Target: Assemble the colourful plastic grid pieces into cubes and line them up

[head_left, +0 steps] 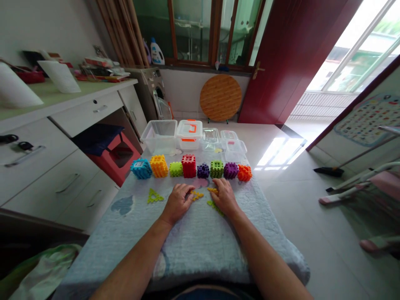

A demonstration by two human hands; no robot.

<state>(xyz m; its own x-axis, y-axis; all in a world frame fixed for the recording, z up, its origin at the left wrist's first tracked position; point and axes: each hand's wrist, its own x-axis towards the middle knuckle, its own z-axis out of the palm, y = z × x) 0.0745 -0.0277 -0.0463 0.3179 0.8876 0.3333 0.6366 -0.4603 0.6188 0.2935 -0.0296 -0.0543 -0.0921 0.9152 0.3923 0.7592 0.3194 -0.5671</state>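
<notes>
My left hand (178,201) is closed at the table's middle, fingers and thumb at the edge of a flat yellow interlocking building piece (197,195). To its right, my right hand (224,196) has its fingers curled over a second yellow building piece (213,190), partly hidden by them. A lime-green building piece (215,207) lies partly under that hand. Left of my hands a lime-green triangular piece (154,196) rests flat on the cloth. Beyond, a row of assembled blocks includes a blue block (141,168), a red block (189,166) and an orange block (244,173).
Clear plastic bins stand behind the blocks, among them an uncovered bin (160,137) and a lidded box with orange clips (189,135). A blue-grey cloth (200,254) covers the table. A red stool (125,160) is at the left, beside a white cabinet (65,166).
</notes>
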